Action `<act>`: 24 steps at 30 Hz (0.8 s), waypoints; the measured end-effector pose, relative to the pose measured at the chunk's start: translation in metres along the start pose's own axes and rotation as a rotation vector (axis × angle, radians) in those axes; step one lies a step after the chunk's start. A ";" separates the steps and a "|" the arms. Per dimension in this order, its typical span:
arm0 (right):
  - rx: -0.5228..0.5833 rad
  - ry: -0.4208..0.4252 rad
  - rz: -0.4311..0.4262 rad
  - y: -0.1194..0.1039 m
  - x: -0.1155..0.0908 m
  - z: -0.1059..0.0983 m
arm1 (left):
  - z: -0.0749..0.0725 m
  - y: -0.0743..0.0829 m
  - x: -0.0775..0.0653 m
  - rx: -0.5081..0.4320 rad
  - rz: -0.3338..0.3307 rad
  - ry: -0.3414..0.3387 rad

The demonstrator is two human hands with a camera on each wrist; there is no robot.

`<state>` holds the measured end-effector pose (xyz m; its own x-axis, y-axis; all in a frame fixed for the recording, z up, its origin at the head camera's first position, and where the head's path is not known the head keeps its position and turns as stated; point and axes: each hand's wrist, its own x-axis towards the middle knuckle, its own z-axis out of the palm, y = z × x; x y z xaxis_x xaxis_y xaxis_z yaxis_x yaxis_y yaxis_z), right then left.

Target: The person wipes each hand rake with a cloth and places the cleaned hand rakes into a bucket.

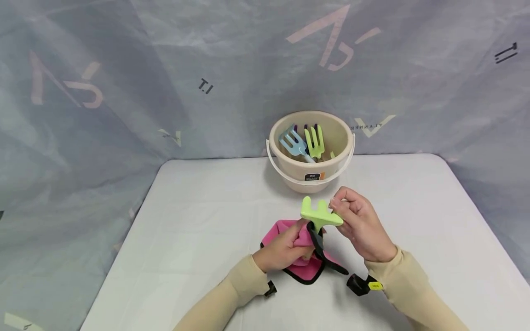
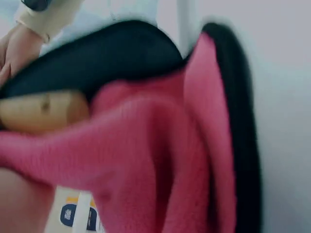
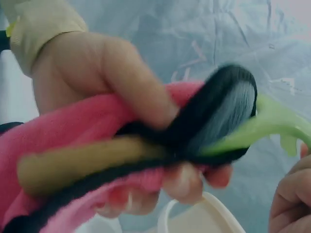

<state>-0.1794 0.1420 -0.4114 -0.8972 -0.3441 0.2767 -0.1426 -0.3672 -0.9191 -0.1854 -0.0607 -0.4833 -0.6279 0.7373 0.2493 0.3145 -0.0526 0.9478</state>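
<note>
A small hand rake [image 1: 320, 215] has a light green head and a wooden handle [image 3: 87, 162]. Pink cloth with black edging [image 1: 304, 271] is folded about the handle. My left hand [image 1: 283, 248] grips cloth and handle together, thumb on top in the right wrist view. At the rake's head, my right hand [image 1: 360, 223] pinches the right-hand end between thumb and fingers. The handle's butt end [image 2: 75, 111] sticks out over the pink cloth [image 2: 141, 145] in the left wrist view. Cloth and fingers hide part of the handle.
Behind the hands stands a beige bucket [image 1: 298, 172] with a white handle [image 1: 277, 168]. Inside it are a blue hand fork [image 1: 295, 145], a green hand fork [image 1: 315, 142] and other tools, partly hidden. A grey printed curtain [image 1: 232, 69] hangs behind the white table [image 1: 186, 220].
</note>
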 end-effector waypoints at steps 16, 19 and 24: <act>-0.004 0.136 -0.032 -0.011 0.002 -0.011 | 0.006 -0.011 0.004 0.678 0.074 0.163; 0.143 0.135 -0.105 -0.016 0.002 -0.015 | 0.004 -0.014 0.002 0.610 0.054 0.128; 0.321 0.079 -0.218 -0.025 0.003 -0.022 | 0.002 -0.016 0.001 0.311 -0.056 0.180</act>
<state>-0.1874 0.1693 -0.3940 -0.8916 -0.1649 0.4218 -0.2069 -0.6802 -0.7032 -0.1898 -0.0581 -0.4990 -0.7567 0.6016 0.2559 0.4605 0.2126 0.8618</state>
